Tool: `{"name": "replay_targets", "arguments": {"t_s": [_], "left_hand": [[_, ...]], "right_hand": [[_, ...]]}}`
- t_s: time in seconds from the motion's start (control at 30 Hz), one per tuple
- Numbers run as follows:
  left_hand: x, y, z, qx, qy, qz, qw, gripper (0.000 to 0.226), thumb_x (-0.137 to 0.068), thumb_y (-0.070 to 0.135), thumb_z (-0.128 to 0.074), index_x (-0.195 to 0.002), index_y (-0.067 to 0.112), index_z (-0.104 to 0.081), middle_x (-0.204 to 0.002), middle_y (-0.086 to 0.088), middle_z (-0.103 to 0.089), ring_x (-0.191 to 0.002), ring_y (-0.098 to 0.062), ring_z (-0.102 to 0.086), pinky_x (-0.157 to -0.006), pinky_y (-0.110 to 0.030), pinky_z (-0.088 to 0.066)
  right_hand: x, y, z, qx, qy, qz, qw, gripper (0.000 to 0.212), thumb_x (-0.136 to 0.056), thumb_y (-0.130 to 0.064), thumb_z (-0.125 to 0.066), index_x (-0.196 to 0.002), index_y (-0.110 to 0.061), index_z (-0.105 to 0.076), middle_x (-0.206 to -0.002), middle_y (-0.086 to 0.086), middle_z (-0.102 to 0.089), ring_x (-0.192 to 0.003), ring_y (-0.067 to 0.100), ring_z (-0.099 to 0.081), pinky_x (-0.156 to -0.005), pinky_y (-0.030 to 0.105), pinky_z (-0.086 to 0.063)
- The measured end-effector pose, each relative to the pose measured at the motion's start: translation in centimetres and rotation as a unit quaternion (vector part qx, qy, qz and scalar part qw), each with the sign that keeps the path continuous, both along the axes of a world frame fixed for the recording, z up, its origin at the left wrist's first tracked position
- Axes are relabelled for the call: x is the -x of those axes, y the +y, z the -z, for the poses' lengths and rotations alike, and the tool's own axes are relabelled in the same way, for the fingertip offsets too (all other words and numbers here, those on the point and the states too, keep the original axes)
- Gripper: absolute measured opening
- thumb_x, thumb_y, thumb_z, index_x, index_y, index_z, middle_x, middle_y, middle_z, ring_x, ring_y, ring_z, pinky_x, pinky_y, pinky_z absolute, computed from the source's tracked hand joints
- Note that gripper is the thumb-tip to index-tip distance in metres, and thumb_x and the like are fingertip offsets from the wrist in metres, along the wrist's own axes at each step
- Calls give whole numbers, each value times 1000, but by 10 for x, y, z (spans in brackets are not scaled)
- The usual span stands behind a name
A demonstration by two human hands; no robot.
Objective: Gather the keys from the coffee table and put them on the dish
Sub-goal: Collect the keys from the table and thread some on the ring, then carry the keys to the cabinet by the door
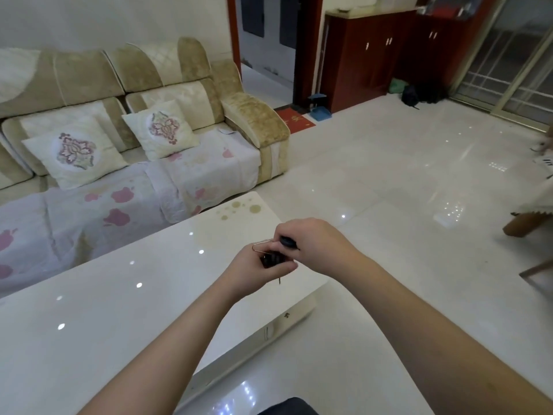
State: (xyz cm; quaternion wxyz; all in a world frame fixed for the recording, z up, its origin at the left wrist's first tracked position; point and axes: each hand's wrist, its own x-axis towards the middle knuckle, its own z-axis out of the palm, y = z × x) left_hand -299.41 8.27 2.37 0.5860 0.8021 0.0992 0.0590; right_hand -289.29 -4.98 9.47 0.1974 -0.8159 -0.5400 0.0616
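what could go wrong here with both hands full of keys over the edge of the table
1. The left hand and right hand hold the dark keys near the coffee table edge; a slip could probably drop them on the tiled floor.
2. A thin wire ring sticks out beyond the left fingers, so it might snag or slide loose.
3. No dish is in view, so the keys may have to be carried some way.
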Motion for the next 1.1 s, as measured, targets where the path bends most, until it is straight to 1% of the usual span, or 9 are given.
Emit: {"name": "replay_targets", "arguments": {"t_s": [0.1, 0.2, 0.27, 0.37, 0.43, 0.53, 0.7, 0.87, 1.1], "left_hand": [[-17, -18, -1, 38, 24, 39, 998, 20, -87, 39, -52, -79, 28, -68, -65, 5, -66, -60, -8, -53, -58, -18, -40], [-32, -24, -3, 119, 71, 36, 990, 31, -90, 37, -43, -75, 17, -62, -56, -5, -57, -52, -19, -45, -48, -27, -29], [-43, -23, -2, 186, 98, 11, 978, 26, -85, 34, -47, -72, 14, -57, -50, -8, -48, -55, -26, -47, -50, -30, -27], [-63, -18, 5, 243, 139, -6, 960, 18, -85, 35, -56, -79, 18, -58, -55, -7, -49, -48, -23, -48, -47, -30, -17], [-76, -13, 11, 263, 152, 5, 953, 18, -92, 36, -55, -91, 19, -62, -63, -7, -56, -48, -22, -50, -44, -29, -12], [-99, -3, 22, 299, 167, 11, 939, 29, -95, 40, -53, -97, 13, -63, -68, -8, -60, -53, -21, -57, -36, -25, -15], [-148, 20, 33, 366, 213, 13, 906, 44, -90, 53, -53, -68, 15, -55, -61, -5, -50, -52, -20, -54, -32, -20, -19], [-203, 35, 36, 396, 250, 67, 881, 58, -90, 65, -35, -67, 13, -50, -59, -6, -41, -45, -20, -39, -37, -17, -14], [-272, 15, 38, 375, 260, 154, 876, 70, -89, 69, -18, -67, 11, -50, -58, -7, -39, -43, -18, -34, -39, -19, -14]], "right_hand": [[-19, -18, 8, -8, 13, 17, 1000, 18, -93, -34, -56, -85, -22, -65, -70, -14, -55, -69, 9, -52, -59, 26, -39], [-34, -31, 25, -115, 198, 124, 966, 17, -92, -36, -57, -79, -28, -64, -56, -18, -52, -54, 4, -44, -50, 14, -33], [-43, -37, 38, -188, 403, 196, 874, 20, -93, -38, -55, -87, -23, -67, -53, -13, -44, -50, 11, -36, -45, 18, -31], [-55, -44, 62, -237, 662, 255, 664, 30, -95, -39, -55, -104, -12, -65, -57, -6, -34, -47, 11, -24, -40, 21, -22], [-64, -44, 74, -248, 711, 293, 590, 32, -93, -37, -58, -108, -9, -64, -58, -4, -36, -46, 10, -26, -39, 21, -23], [-83, -41, 85, -274, 729, 341, 526, 34, -95, -37, -52, -108, -7, -64, -57, -3, -41, -45, 10, -31, -38, 21, -27], [-122, -26, 92, -327, 721, 395, 466, 42, -97, -42, -45, -110, -6, -62, -59, 0, -44, -44, 12, -35, -38, 23, -31], [-151, -19, 102, -352, 680, 443, 467, 42, -98, -41, -43, -109, -6, -63, -60, -1, -44, -44, 11, -32, -38, 23, -25], [-183, -44, 109, -376, 650, 469, 465, 35, -97, -38, -46, -96, -7, -63, -56, -2, -42, -41, 11, -24, -36, 23, -22]]}}
